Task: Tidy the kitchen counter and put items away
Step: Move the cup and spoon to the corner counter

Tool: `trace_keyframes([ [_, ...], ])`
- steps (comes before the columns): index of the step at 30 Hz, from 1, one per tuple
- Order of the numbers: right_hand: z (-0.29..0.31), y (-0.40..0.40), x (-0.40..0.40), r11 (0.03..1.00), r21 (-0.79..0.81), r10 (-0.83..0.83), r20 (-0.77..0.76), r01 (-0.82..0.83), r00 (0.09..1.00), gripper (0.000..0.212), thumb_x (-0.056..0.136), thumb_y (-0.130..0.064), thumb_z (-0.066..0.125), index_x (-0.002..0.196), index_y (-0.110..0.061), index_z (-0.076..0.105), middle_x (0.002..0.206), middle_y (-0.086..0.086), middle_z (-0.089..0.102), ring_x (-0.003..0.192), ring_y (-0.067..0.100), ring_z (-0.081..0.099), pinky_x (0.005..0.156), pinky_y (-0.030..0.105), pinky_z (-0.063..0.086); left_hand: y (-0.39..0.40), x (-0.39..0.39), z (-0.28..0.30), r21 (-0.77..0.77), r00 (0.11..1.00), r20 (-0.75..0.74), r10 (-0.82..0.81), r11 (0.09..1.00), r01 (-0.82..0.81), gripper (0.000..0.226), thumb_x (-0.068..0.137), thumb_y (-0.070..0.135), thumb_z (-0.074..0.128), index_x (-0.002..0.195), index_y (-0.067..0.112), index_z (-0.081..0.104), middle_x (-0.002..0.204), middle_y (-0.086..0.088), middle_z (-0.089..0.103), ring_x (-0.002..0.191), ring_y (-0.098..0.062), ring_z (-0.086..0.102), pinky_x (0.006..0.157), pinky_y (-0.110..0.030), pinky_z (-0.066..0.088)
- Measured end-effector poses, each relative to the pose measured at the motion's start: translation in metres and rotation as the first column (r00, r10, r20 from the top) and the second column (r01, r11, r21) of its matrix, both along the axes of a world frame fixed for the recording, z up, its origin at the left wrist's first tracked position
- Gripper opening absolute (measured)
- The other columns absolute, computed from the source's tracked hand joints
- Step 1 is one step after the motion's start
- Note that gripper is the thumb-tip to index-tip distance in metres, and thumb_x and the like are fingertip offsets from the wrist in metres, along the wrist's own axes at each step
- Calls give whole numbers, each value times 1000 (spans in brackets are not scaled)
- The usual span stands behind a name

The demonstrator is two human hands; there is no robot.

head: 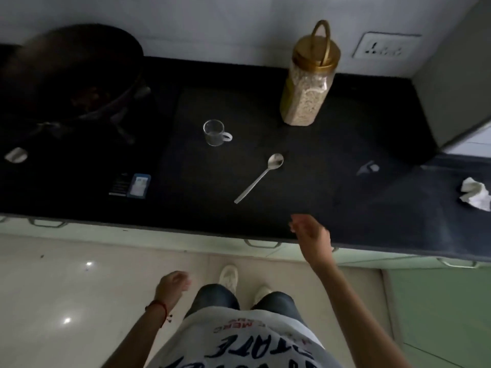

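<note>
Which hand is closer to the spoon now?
The right hand: it hovers empty over the counter edge, just beyond the spoon handle's tip. The left hand hangs low over the floor, far from it.

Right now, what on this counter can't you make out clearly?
Head view only:
- Pan: dark, motion-blurred; contents unreadable.
- Small packet: print too small.
- Crumpled white paper: cut by right edge.
- Pale object beyond spoon: too blurred to name.
- Right hand: fingers smeared.
</note>
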State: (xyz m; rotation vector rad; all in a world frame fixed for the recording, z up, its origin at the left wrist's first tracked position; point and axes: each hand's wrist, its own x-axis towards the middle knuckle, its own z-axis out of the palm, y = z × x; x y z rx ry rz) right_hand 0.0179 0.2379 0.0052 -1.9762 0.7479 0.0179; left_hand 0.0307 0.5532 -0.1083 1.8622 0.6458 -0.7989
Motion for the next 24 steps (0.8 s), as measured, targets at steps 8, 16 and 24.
trace_keyframes([
  [8, -6, -19, 135, 993, -113, -41, -6, 40, 999, 39, 88, -23, 54, 124, -9, 51, 119, 16, 61, 110, 31, 56, 91, 35, 43, 13, 37, 15, -45, 999, 29, 24, 999, -23, 17, 68, 31, 56, 77, 17, 61, 76, -6, 67, 76, -25, 62, 64, -26, 43],
  [16, -22, -10, 178, 989, -145, -53, -105, 37, 993, 36, 86, -15, 54, 122, -9, 54, 123, 17, 58, 114, 31, 53, 94, 39, 43, 6, 48, 24, -36, 999, 29, -13, 999, 14, 13, 90, 14, 49, 83, 15, 60, 81, -5, 66, 87, -28, 61, 66, -26, 45],
  [24, -17, -6, 161, 994, -48, -103, -49, 101, 993, 19, 84, -11, 58, 100, -6, 67, 96, 13, 70, 88, 22, 64, 81, 27, 49, -32, 87, 119, -96, 907, 307, -289, 938, 332, 11, 87, 17, 57, 79, 19, 64, 77, 0, 69, 70, -3, 65, 64, -15, 50],
])
